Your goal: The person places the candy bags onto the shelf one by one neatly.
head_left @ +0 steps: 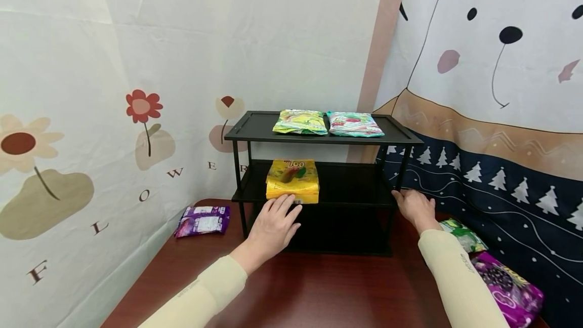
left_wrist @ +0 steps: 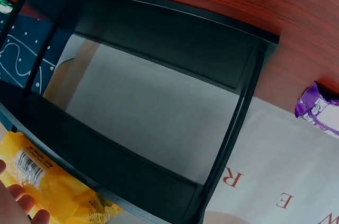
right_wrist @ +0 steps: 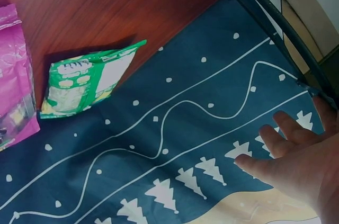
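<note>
A yellow snack pack (head_left: 293,181) with a mango picture sits at the front of the middle shelf of a black three-tier rack (head_left: 346,186). My left hand (head_left: 273,224) touches the pack's lower front with extended fingers; in the left wrist view its fingertips lie near the barcode on the yellow wrapper (left_wrist: 50,181). My right hand (head_left: 415,209) is at the rack's right front post, level with the middle shelf. Its fingers (right_wrist: 288,128) are spread in the right wrist view, one fingertip right at the black frame, the thumb hidden.
A yellow-green bag (head_left: 300,122) and a teal bag (head_left: 355,124) lie on the top shelf. On the reddish table (head_left: 319,287), a purple packet (head_left: 202,220) lies left of the rack. A green packet (head_left: 464,235) and magenta bag (head_left: 507,285) lie right, by the printed curtain (head_left: 501,166).
</note>
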Available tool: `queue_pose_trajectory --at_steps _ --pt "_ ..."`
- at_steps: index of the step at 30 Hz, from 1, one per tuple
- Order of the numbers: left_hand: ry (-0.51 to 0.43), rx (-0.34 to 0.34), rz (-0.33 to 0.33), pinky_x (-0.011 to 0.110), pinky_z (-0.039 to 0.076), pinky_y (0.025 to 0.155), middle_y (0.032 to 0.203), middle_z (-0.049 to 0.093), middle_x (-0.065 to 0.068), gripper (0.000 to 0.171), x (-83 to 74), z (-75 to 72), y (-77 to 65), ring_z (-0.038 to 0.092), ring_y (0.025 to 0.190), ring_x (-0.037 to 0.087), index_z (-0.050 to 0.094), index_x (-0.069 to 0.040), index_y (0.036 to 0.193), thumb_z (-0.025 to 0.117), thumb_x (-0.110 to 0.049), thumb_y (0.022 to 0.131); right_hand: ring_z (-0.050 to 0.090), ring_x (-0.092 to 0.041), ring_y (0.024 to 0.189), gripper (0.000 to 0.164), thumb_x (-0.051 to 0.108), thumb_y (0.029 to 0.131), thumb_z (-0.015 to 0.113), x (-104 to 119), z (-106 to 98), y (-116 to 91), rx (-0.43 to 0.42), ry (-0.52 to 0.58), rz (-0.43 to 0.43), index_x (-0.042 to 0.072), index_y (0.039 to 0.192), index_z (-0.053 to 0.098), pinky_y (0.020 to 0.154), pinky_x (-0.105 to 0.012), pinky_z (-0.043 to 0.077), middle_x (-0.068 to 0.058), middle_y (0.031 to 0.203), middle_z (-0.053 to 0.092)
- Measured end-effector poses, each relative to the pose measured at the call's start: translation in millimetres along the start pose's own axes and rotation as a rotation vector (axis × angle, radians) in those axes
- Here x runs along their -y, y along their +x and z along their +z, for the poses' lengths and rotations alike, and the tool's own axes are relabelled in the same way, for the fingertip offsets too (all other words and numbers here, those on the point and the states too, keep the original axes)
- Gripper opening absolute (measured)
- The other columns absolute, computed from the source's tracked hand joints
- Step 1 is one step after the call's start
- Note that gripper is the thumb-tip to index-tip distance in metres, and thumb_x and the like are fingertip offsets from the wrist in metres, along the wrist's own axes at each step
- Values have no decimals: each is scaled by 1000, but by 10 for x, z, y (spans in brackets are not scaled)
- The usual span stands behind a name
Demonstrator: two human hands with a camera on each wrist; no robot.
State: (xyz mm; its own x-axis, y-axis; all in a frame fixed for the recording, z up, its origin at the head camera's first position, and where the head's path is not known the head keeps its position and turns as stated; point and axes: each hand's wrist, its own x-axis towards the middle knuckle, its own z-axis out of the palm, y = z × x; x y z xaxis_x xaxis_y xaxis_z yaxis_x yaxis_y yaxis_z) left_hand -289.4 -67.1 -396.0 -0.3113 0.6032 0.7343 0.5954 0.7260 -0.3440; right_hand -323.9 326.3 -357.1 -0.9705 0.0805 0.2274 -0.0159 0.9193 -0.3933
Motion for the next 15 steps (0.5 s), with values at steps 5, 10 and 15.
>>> queue_pose_trajectory --at_steps 5,10,15 --pt "0 34 -16 48 45 99 137 57 16 42 5 31 10 52 127 32 67 -10 127 74 -30 90 38 -54 129 57 36 107 38 -4 -2 -8 -1 -3 2 -12 134 53 104 -74 15 -35 139 46" --pt "-4 89 -46 51 43 102 140 54 16 46 16 65 22 48 131 32 65 -9 130 74 -31 90 39 -54 128 57 37 107 38 -9 2 -6 -2 -4 1 -11 134 53 104 -74 16 -34 139 46" --pt "16 153 -60 52 42 103 144 51 16 48 28 91 48 45 134 32 62 -10 134 70 -35 94 40 -54 127 57 37 107 38 -3 7 -2 -6 -4 -2 -11 134 54 104 -73 17 -34 139 47"
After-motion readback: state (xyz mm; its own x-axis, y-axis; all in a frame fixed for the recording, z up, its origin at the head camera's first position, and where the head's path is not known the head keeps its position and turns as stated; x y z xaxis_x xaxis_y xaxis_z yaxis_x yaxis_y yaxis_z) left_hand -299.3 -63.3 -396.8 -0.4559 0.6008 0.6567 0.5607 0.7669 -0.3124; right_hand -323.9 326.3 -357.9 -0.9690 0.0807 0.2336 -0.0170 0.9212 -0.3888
